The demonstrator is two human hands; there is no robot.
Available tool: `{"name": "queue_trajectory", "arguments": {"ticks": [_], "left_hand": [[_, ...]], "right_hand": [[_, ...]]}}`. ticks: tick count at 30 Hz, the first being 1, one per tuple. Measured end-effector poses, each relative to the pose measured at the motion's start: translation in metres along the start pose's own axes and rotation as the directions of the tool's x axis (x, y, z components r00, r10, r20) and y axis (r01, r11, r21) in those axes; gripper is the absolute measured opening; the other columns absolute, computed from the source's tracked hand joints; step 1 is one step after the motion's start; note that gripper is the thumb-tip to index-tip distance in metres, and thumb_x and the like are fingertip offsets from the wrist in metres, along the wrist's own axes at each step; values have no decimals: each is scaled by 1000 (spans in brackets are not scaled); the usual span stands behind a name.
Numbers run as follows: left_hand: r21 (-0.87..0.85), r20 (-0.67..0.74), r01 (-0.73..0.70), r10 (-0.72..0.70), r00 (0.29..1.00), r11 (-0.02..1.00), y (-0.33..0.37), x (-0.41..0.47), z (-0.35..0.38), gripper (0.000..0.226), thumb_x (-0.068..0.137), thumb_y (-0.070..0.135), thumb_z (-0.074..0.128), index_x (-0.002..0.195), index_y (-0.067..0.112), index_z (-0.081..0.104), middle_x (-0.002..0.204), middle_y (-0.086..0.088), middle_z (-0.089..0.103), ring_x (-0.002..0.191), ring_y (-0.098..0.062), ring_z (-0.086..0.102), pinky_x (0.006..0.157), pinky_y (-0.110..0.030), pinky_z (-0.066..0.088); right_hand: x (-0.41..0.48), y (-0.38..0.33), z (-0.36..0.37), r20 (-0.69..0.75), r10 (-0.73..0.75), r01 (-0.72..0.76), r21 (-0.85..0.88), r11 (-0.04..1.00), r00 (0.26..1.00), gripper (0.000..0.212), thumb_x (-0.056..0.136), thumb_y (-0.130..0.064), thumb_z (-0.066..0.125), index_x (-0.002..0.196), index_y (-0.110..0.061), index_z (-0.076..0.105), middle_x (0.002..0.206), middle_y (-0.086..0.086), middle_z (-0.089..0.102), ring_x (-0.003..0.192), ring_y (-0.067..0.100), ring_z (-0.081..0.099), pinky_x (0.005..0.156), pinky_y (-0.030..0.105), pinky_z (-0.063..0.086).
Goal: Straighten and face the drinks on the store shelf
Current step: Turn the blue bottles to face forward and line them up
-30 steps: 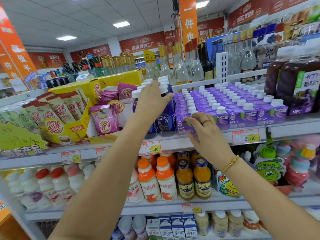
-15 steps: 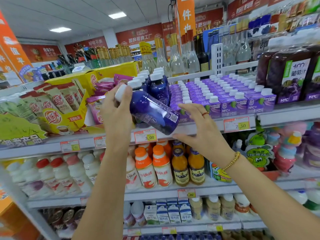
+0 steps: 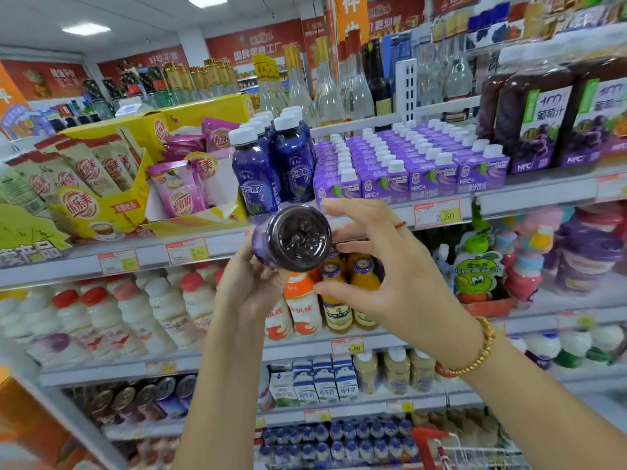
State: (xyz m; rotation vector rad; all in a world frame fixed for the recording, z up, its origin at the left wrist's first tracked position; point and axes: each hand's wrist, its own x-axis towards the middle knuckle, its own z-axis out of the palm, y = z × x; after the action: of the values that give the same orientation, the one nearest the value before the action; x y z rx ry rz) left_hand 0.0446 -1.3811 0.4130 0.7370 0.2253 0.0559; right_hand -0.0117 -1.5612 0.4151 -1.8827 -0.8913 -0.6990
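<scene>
The bottle (image 3: 294,237) is dark purple. It lies on its side in the air, with its round bottom facing the camera. It is in front of the shelf (image 3: 543,191) edge, not on it.

The left hand (image 3: 249,290) holds the bottle from below, with its fingers curled round the body. The right hand (image 3: 397,276) is just beside the bottle on the right. Its fingers (image 3: 342,206) are straight and spread wide. The tips are at the bottle's rim, but I cannot tell if they touch it. A gold bracelet (image 3: 481,351) is on the right wrist.

Just behind the bottle, more purple bottles (image 3: 258,171) with white caps stand upright in rows on the shelf. Small purple cartons (image 3: 400,164) stand tight beside them on the right, in neat lines. Big dark juice bottles (image 3: 543,113) come next, further right. A yellow box (image 3: 101,198) of packets sits on the left.

White price tags (image 3: 437,215) stick along the front edge of the shelf. On the shelf below stand bottles with orange caps (image 3: 302,307) and white bottles with red caps (image 3: 190,300). More shelves with drinks go down to the bottom.

The hands are out in the open aisle, in front of the shelves. A red cart (image 3: 468,449) shows low on the right. The room is a bright shop with white ceiling lights and red signs on the walls.
</scene>
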Motion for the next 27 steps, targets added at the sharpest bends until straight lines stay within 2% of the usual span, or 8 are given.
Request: {"name": "queue_trajectory", "arguments": {"ticks": [4, 6, 8, 11, 15, 19, 23, 27], "left_hand": [[61, 20, 34, -35, 999, 998, -17, -9, 1, 64, 100, 12, 40, 40, 2, 60, 39, -5, 54, 30, -10, 52, 31, -16, 41], [69, 20, 66, -68, 998, 995, -25, -12, -2, 51, 100, 18, 43, 56, -1, 61, 41, -5, 55, 30, -9, 51, 31, -15, 40], [107, -13, 109, -108, 994, 988, -31, -12, -6, 35, 98, 26, 48, 85, -3, 63, 65, -13, 68, 53, -14, 66, 44, -21, 54], [155, 45, 149, -158, 986, 977, -41, -8, -12, 42, 100, 34, 42, 118, 1, 59, 111, -19, 67, 99, -26, 65, 73, -33, 57], [136, 85, 128, -140, 986, 982, -57, -12, -13, 47, 101, 39, 32, 102, 3, 62, 85, -15, 73, 74, -20, 72, 54, -27, 57], [93, 140, 68, -81, 987, 993, -68, -12, -16, 42, 102, 32, 34, 116, 1, 58, 108, -18, 69, 90, -24, 70, 70, -30, 59], [167, 53, 37, -47, 997, 985, -65, -6, -15, 36, 99, 30, 44, 117, 2, 58, 107, -19, 69, 87, -26, 70, 68, -33, 60], [314, 46, 51, -69, 997, 948, -51, 0, -11, 37, 97, 37, 47, 114, 7, 59, 92, -12, 71, 74, -22, 72, 55, -28, 57]], "right_hand": [[-1, -2, -6, 65, -73, 79, -95, 992, 995, 71, 80, -19, 73, 141, -27, 36, 140, -2, 36, 120, 6, 46, 101, 26, 42], [-2, 2, -7, 160, -145, 181, -235, 955, 976, 60, 86, -20, 62, 141, -28, 38, 145, 6, 33, 121, 15, 46, 105, 23, 38], [-4, 6, -8, 214, -145, 211, -326, 922, 966, 51, 88, -28, 54, 138, -25, 45, 141, 7, 38, 118, 21, 47, 104, 24, 36], [-10, 8, -9, 175, -15, 74, -333, 940, 984, 55, 81, -39, 67, 131, -25, 50, 121, 0, 44, 104, 12, 49, 95, 20, 39], [-12, 3, -7, 47, 237, -210, -325, 922, 970, 55, 74, -53, 67, 117, -24, 48, 107, -2, 44, 92, 14, 52, 83, 28, 47], [-3, 10, -12, -45, 408, -388, -422, 820, 912, 52, 78, -64, 51, 100, -17, 45, 89, 0, 54, 80, 17, 50, 65, 27, 31], [-3, 26, -26, 123, 363, -297, -368, 881, 924, 60, 78, -58, 59, 127, -28, 43, 115, -5, 52, 98, 11, 51, 81, 22, 38], [-7, 46, -36, 261, 141, -46, -338, 940, 955, 67, 77, -34, 73, 135, -35, 39, 126, -6, 41, 105, 15, 54, 89, 36, 51]]}}
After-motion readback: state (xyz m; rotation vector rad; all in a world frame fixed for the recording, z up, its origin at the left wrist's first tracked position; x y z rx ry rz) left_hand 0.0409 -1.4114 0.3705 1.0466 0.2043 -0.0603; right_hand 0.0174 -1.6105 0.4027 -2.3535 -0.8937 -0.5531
